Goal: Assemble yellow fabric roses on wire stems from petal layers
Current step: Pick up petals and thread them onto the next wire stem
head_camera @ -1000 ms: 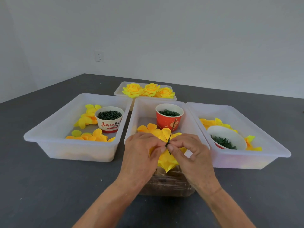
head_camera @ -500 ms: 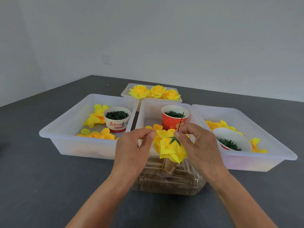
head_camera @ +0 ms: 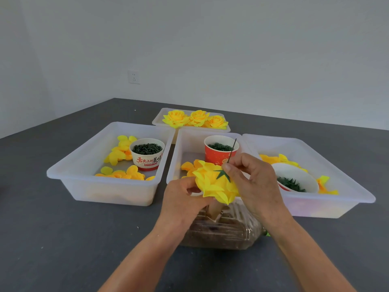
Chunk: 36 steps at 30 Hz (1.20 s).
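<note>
A: Rose (head_camera: 214,184) held just in front of red cup (head_camera: 221,149); left hand (head_camera: 185,199) pinches petals, right hand (head_camera: 250,178) pinches wire (head_camera: 232,150)
B: Looks light, soft, crushable; grip the stiff wire

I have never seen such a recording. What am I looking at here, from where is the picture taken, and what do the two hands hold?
There is no machine: a person works with bare hands, and the one camera sits on their head, looking forward and down.

The left hand grips the edge of a yellow fabric rose, seen from below with its green star-shaped calyx. The right hand pinches the thin dark wire stem that sticks up out of the rose.

On the dark table stand three white trays with loose yellow petals and paper cups of small green parts. A smaller tray behind holds three finished roses. Under the hands lies a clear plastic container; I cannot tell what is inside.
</note>
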{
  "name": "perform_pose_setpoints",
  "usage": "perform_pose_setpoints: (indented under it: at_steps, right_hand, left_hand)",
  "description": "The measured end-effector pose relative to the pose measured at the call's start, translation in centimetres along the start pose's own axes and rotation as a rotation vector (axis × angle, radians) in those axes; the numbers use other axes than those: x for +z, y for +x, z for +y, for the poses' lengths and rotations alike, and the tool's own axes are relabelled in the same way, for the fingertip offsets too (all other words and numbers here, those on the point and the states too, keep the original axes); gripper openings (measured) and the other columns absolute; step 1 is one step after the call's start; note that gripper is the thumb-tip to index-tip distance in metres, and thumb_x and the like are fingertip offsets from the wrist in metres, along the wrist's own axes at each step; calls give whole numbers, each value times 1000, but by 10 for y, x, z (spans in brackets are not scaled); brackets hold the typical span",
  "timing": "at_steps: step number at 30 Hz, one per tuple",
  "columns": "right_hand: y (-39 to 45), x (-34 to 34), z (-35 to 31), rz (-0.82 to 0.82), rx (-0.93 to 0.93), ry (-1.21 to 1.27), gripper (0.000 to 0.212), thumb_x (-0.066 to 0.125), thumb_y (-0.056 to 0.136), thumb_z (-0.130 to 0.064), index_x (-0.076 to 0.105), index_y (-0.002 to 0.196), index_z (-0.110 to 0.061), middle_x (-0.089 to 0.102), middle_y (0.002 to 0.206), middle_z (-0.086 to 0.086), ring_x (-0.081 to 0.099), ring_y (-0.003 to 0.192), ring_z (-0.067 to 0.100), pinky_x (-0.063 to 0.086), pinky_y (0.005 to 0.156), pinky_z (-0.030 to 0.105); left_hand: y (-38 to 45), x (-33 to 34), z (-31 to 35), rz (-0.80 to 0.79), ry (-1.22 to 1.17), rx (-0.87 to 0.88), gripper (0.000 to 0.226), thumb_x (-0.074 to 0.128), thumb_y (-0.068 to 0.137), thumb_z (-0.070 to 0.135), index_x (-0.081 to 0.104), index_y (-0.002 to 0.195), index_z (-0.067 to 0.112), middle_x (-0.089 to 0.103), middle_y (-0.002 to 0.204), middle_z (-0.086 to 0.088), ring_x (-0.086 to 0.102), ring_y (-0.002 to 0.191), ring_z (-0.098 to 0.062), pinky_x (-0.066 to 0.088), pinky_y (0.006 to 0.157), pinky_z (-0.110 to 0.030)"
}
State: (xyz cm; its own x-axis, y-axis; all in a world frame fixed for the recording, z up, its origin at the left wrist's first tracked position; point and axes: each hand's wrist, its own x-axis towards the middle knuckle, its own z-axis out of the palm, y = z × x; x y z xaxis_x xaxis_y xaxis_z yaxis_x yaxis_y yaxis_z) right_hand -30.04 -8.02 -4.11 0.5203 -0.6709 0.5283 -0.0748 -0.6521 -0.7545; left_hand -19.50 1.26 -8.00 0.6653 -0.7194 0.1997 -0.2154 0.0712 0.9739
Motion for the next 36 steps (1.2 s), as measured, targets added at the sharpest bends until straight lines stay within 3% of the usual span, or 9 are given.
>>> perform_pose_setpoints:
  at_steps: [5,12,18,21,25,30,32,36]
  right_hand:
    - [-2,-4,-3,-37,-23,14,22,64,88,-12,60,69,-24,63,70,-7,55,69,3,42,65,14]
    - [1,-3,-1,9,-29,-9,20,65,87,-11,61,70,-21,64,70,-8,55,68,1,39,61,7]
    - [9,-4,-2,67,-23,51,19,65,87,-12,62,71,-22,65,70,-5,55,67,8,44,62,19]
    - [14,-5,-2,30,11,81,15,65,86,-11,65,72,-17,66,70,1,56,67,14,47,64,30]
    - [14,-7,-1,9,9,107,14,66,85,-9,66,72,-13,65,67,0,54,63,9,44,61,27]
    - [12,-9,-1,-10,-16,86,18,66,84,-7,65,70,-19,63,65,-10,51,61,1,40,59,14]
    - [12,-10,-2,-6,-21,87,20,66,85,-8,65,69,-21,63,65,-12,52,62,0,40,59,14]
    - [16,-13,-7,31,-40,99,21,66,85,-9,65,69,-23,67,68,-6,57,65,7,47,64,24]
  left_hand:
    - [-2,7,1,-65,-217,-4,38,79,66,-1,69,97,20,74,86,11,68,80,-1,48,62,-8]
    - [5,4,-3,-103,26,75,41,81,68,10,62,94,35,70,90,23,65,86,4,52,70,-12]
    - [7,1,-10,-169,137,79,45,83,64,10,62,101,25,72,89,14,67,83,0,53,73,-17]
    - [5,1,-11,-169,167,108,39,81,66,9,65,96,28,72,85,13,66,81,1,51,74,-16]
    - [4,5,-9,-174,61,120,25,77,73,18,70,95,29,72,89,11,67,88,-6,53,81,-25]
    - [4,9,-2,-122,-159,65,28,76,75,16,74,79,43,74,87,11,68,87,-5,51,72,-13]
    - [4,9,-2,-118,-161,49,23,76,74,16,75,78,39,74,86,10,68,87,-5,51,73,-16]
    - [6,10,-4,-87,-107,-4,14,77,73,14,74,85,21,73,82,0,68,84,-18,54,79,-29]
